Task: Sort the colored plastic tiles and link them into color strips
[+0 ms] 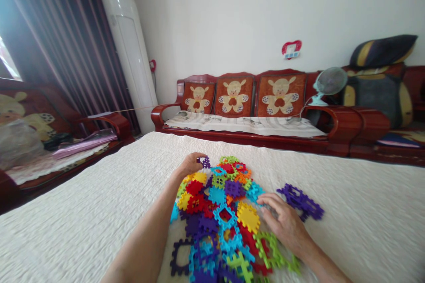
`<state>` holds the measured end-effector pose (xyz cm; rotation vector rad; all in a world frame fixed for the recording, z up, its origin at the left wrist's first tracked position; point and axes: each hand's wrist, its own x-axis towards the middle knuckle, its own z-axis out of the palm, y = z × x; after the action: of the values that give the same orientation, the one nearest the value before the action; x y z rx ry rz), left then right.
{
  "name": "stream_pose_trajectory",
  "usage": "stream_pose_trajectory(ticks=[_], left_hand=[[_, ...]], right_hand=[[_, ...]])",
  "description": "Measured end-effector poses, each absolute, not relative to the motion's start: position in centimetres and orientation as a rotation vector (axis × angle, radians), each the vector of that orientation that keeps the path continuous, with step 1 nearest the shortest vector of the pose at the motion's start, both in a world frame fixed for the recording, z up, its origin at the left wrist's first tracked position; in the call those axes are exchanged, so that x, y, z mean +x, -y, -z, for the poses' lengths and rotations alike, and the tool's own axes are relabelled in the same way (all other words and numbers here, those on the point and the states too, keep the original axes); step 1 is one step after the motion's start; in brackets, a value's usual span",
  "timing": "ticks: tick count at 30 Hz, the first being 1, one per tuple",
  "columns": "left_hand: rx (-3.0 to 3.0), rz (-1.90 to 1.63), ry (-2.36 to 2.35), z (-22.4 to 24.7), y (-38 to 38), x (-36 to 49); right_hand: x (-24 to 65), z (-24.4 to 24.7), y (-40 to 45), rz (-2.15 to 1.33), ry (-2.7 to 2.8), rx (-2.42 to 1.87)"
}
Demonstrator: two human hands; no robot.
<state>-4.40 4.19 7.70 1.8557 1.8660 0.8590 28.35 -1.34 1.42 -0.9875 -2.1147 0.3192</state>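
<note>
A heap of flat interlocking plastic pieces in purple, red, yellow, green, orange and blue lies on the cream quilted cover [109,199]. At the heap's far left edge, my left hand [191,163] is closed on a purple piece [206,162]. My right hand [282,216] rests at the heap's right side with its fingers apart, near a light blue piece [255,192] and a yellow piece [248,217]. Right of the heap, beyond my right hand, lies a separate group of purple pieces [301,202].
Behind the covered surface stands a wooden sofa [239,136] with bear cushions [233,96]. A small fan [330,82] is at its right end. Another wooden seat [121,124] with a plastic bag [20,141] is at the left, near a tall white unit [129,48].
</note>
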Motion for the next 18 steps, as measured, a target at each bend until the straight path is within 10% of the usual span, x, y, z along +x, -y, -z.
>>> stream_pose_trajectory(ticks=[9,18], left_hand=[[1.427,-1.204,-1.743,-9.2,-3.8,-0.6],[1.94,-0.755,-1.908,-10.4,-2.8,-1.4]], right_hand=[[29.9,-2.7,0.8,-0.239,1.616,-1.073],[34.0,-1.8,-1.7,-0.067,1.587,-1.194]])
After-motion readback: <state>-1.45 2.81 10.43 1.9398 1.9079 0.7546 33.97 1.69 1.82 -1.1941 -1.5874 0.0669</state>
